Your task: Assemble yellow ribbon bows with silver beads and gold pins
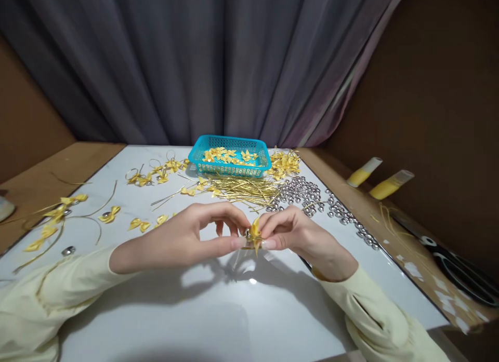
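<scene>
Both my hands meet over the middle of the white table (202,310). My left hand (187,237) pinches a small silver bell (247,233) between thumb and forefinger. My right hand (296,236) pinches a small yellow ribbon bow (255,232) pressed against that bell. A thin gold wire seems to run between the fingers, but it is mostly hidden. Both sleeves are pale yellow.
A blue plastic basket (230,167) with yellow bows stands at the back. In front of it lie gold wires (241,188) and a heap of silver bells (304,193). Loose bows (111,214) scatter to the left. Two yellow spools (390,184) and black scissors (460,271) lie right.
</scene>
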### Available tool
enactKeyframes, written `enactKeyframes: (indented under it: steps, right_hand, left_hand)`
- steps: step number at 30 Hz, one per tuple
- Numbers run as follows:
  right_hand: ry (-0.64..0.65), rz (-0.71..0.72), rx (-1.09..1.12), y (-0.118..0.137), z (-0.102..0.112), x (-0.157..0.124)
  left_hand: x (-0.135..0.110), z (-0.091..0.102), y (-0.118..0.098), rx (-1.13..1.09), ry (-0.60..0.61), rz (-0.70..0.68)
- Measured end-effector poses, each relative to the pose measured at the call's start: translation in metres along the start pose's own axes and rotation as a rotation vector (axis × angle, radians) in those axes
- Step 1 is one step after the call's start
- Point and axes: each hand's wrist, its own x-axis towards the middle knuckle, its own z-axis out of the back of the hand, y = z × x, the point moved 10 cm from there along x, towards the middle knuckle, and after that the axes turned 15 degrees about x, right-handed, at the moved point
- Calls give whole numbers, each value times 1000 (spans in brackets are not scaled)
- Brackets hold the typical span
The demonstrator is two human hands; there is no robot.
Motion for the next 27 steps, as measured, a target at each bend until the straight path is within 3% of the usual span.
enactKeyframes:
  steps: [10,19,27]
  right_hand:
    - [222,302,-288,25,-32,-7]
    - [339,907,-775,57,-86,-51]
    - [289,1000,-976,58,-99,-62]
  left_hand:
    - [-16,-4,-21,162,-44,-109]
    - [-33,0,-52,333,-95,-302]
    - [-37,5,-55,510,-115,-304]
